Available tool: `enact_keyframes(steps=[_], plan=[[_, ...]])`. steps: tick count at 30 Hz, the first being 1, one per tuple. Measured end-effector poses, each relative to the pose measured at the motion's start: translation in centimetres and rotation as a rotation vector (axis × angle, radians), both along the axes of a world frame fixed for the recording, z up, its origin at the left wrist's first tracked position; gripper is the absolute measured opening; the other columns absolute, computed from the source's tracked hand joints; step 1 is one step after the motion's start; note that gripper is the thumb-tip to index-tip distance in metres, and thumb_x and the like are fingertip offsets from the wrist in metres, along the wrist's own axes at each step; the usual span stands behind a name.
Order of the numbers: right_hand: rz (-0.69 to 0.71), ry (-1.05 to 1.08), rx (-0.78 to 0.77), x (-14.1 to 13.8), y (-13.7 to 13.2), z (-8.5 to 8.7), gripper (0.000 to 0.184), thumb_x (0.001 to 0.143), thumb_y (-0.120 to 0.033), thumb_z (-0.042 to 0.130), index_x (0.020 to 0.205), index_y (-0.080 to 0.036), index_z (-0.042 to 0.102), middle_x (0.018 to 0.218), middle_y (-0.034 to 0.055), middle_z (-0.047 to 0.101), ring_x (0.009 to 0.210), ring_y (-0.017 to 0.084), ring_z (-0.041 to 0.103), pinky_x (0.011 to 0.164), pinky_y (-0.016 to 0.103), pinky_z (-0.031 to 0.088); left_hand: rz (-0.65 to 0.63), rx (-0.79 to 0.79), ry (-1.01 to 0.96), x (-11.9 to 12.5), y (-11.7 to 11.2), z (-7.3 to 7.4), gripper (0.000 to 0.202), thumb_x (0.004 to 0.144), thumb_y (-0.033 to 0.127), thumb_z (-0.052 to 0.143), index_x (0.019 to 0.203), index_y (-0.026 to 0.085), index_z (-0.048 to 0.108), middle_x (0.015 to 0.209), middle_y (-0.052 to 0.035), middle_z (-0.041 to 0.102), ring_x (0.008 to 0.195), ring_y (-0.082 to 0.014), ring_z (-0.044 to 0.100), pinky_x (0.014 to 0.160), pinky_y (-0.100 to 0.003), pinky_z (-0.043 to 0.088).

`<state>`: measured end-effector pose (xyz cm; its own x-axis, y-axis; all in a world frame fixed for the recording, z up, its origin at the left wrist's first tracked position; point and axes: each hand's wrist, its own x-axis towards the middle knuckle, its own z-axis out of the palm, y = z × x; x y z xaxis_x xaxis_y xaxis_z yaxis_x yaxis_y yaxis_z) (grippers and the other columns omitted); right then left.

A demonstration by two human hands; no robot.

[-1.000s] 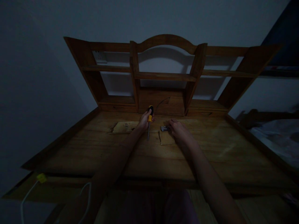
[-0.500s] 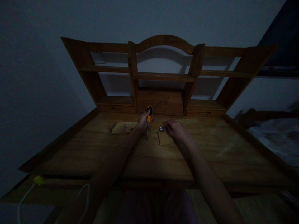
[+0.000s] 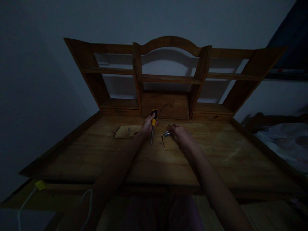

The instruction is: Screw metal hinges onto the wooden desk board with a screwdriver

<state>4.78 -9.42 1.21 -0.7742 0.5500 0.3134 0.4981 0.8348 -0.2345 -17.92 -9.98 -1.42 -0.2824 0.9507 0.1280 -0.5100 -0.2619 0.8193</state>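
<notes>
Holding a screwdriver tip-down, the left hand grips its handle tight near the desk's back edge. Just beside it, the right hand pinches a metal piece. It looks like lining up, and next needs a steady tip.

**Setting:** domestic room, probably a bedroom, dimly lit.
**Evidence:**
- wooden desk with an arched hutch of open shelves, set against a plain pale wall
- wall socket visible behind the upper left shelf
- bed with light bedding alongside at right
- white cable trailing at lower left
</notes>
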Motion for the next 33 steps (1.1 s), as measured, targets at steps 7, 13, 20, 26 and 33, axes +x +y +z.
enact_keyframes(steps=[7, 13, 20, 26, 33], plan=[[0.008, 0.092, -0.043, -0.1, 0.1, -0.2, 0.018, 0.098, -0.017, 0.048, 0.105, -0.018, 0.065, 0.106, 0.0093, 0.066, 0.098, 0.018, 0.061, 0.083, 0.026, 0.041, -0.005, 0.019, 0.021, 0.0, -0.1, -0.1, 0.035, 0.083, 0.045, 0.072, 0.085, 0.016, 0.053, 0.068, 0.0031, 0.056, 0.044, -0.0052, 0.047, 0.053, -0.022, 0.047], [-0.043, 0.129, -0.048, -0.3, -0.6, 0.2, 0.02, 0.101, -0.031, 0.047, 0.1, -0.02, 0.064, 0.099, 0.0086, 0.07, 0.088, 0.018, 0.063, 0.074, 0.026, 0.041, 0.002, 0.014, -0.002, 0.0, -0.1, -0.1, 0.034, 0.083, 0.042, 0.074, 0.089, 0.016, 0.053, 0.068, 0.0028, 0.057, 0.044, -0.006, 0.048, 0.053, -0.023, 0.048], [-0.286, 0.31, 0.043, 1.1, 1.1, 0.2, 0.03, 0.103, -0.038, 0.039, 0.108, -0.019, 0.063, 0.092, 0.0086, 0.072, 0.08, 0.02, 0.064, 0.067, 0.027, 0.038, 0.019, -0.012, -0.002, 0.1, 0.0, -0.1, 0.033, 0.084, 0.043, 0.072, 0.088, 0.017, 0.052, 0.067, 0.0032, 0.057, 0.044, -0.0063, 0.048, 0.053, -0.023, 0.048], [-0.382, 0.302, 0.086, 1.9, 3.0, -1.0, 0.027, 0.099, -0.033, 0.049, 0.107, -0.019, 0.071, 0.104, 0.0092, 0.072, 0.089, 0.022, 0.064, 0.072, 0.028, 0.04, 0.009, -0.01, 0.004, 0.1, 0.0, 0.0, 0.033, 0.084, 0.043, 0.072, 0.086, 0.016, 0.054, 0.067, 0.0031, 0.057, 0.044, -0.0058, 0.047, 0.053, -0.023, 0.049], [-0.356, 0.209, 0.024, 0.8, 3.3, -2.6, 0.027, 0.096, -0.035, 0.055, 0.103, -0.018, 0.075, 0.104, 0.0108, 0.069, 0.097, 0.022, 0.062, 0.084, 0.031, 0.043, 0.007, -0.024, -0.023, 0.2, -0.2, 0.1, 0.033, 0.084, 0.043, 0.073, 0.085, 0.017, 0.053, 0.066, 0.0038, 0.056, 0.044, -0.0054, 0.048, 0.053, -0.021, 0.049]])
